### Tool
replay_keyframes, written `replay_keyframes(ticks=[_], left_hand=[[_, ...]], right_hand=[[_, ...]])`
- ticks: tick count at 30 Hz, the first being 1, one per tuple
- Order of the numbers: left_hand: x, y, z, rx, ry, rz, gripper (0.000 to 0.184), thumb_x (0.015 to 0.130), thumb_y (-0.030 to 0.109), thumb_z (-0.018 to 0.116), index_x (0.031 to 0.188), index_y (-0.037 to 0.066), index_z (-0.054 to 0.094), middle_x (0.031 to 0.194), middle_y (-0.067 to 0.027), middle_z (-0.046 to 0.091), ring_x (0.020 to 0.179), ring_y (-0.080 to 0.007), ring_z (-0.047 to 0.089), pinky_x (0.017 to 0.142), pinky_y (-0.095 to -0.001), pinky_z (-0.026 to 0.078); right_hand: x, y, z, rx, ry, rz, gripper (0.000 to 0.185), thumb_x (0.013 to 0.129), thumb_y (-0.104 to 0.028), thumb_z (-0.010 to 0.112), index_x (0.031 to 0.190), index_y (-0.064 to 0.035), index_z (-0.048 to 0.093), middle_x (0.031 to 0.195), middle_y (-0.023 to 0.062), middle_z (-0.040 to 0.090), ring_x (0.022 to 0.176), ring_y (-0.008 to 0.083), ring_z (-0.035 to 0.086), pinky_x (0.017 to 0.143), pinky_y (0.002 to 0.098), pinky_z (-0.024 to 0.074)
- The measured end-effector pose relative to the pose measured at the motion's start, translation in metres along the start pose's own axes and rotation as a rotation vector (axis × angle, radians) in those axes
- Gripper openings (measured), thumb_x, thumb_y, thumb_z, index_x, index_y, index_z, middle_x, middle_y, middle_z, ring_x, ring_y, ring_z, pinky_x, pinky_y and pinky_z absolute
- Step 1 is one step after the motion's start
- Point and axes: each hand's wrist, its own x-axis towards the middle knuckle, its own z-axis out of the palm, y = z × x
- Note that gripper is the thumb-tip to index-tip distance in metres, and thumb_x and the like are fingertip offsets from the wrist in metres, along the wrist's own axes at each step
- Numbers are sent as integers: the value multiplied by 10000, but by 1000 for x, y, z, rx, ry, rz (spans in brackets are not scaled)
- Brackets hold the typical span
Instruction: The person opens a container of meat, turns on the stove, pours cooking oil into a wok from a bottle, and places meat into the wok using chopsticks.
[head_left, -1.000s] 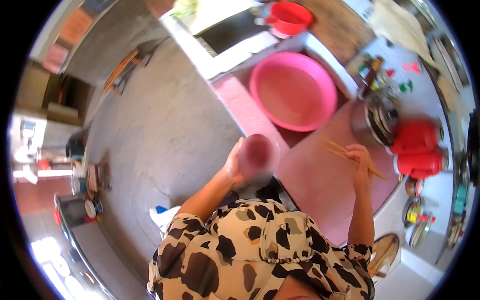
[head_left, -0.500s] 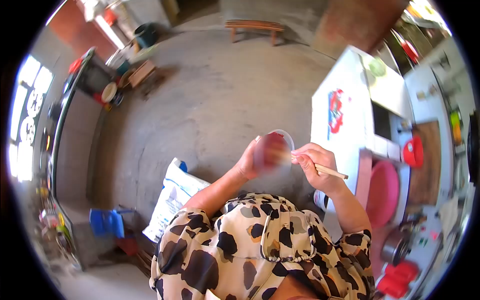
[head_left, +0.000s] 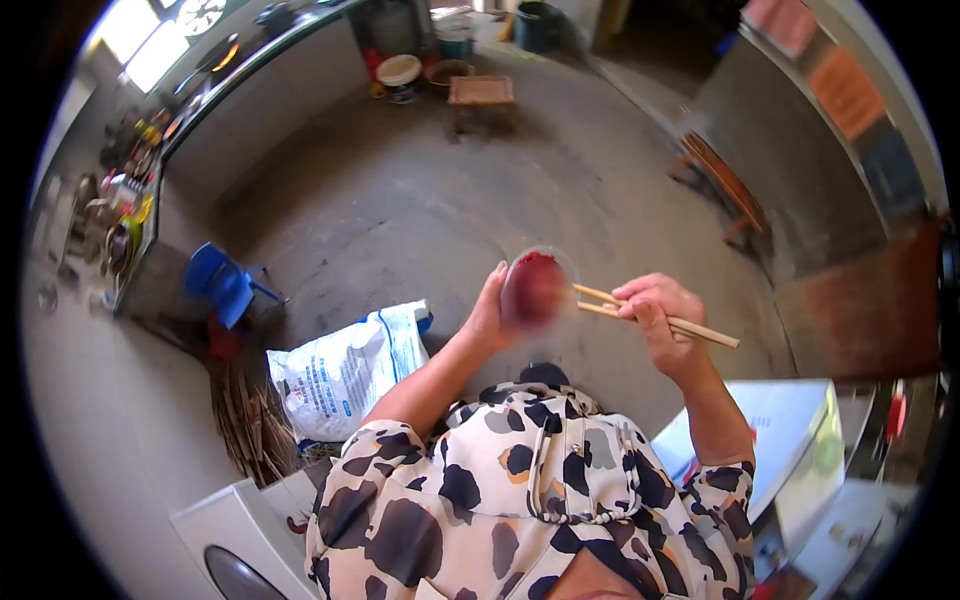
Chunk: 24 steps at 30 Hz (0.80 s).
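Note:
Held in front of my chest, a clear round cup (head_left: 538,292) contains something dark red; it is blurred, so I cannot tell what the food is. My left hand (head_left: 490,312) is wrapped around the cup's left side. In my right hand (head_left: 662,318) is a pair of wooden chopsticks (head_left: 705,331), gripped between thumb and fingers. Their tips point left and lie at the cup's right edge, slightly apart from each other. Whether the tips touch the cup is unclear.
A white printed sack (head_left: 350,370) lies on the floor at left, near a blue chair (head_left: 222,284). A low stool (head_left: 481,92) stands ahead, a wooden bench (head_left: 722,185) at right. The long counter (head_left: 270,110) runs along the left wall. A white cabinet (head_left: 760,430) stands close at right.
My view has swung left, so the counter and sack show more and the white cabinet less. The chopsticks have drawn right, out of the cup, and now show as two separated sticks.

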Motion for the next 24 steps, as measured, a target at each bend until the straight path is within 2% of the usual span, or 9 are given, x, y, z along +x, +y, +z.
replay_keyframes(ticks=[4,6,10,13,17,20,24], left_hand=[[28,51,2,107,28,204,611,942,555,385,1312,86,510,1208,-105,600,1048,-218,606,880,-376,520],[40,78,-4,48,70,283,589,933,542,418,1293,87,523,1207,-104,600,1041,-217,609,887,-376,521],[57,139,-37,-47,103,391,579,919,556,442,1263,101,541,1194,-96,602,1056,-222,604,915,-400,511],[72,193,-71,-116,151,501,598,902,590,449,1254,114,540,1184,-95,601,1077,-237,599,945,-427,498],[78,288,-107,-171,122,578,682,864,657,452,1286,123,497,1207,-115,585,1112,-284,589,984,-475,479],[74,363,-132,-172,127,602,696,863,661,449,1302,122,486,1246,-130,569,1125,-298,583,997,-490,470],[59,445,-152,-164,211,629,707,868,690,405,1322,154,484,1241,-124,571,1146,-300,570,1014,-518,455]], right_hand=[[107,58,22,55,-99,-51,282,970,-122,526,772,35,650,844,148,644,736,189,635,671,295,559],[150,76,43,19,-189,-95,283,971,-111,521,765,37,648,819,148,642,733,189,633,664,296,559],[218,112,94,233,-299,80,254,950,-72,546,743,38,644,776,143,648,696,198,644,628,301,553],[267,123,136,132,-390,-142,186,901,-40,584,739,30,645,730,140,643,619,202,627,574,296,514],[348,126,205,94,-513,-194,175,894,-70,609,750,11,667,762,153,655,659,237,657,591,291,521],[418,135,254,115,-614,-253,187,903,-84,609,756,12,674,781,156,660,663,217,653,599,288,521],[512,132,313,230,-681,-195,292,966,-162,538,785,19,679,857,146,670,768,205,646,671,295,536]])
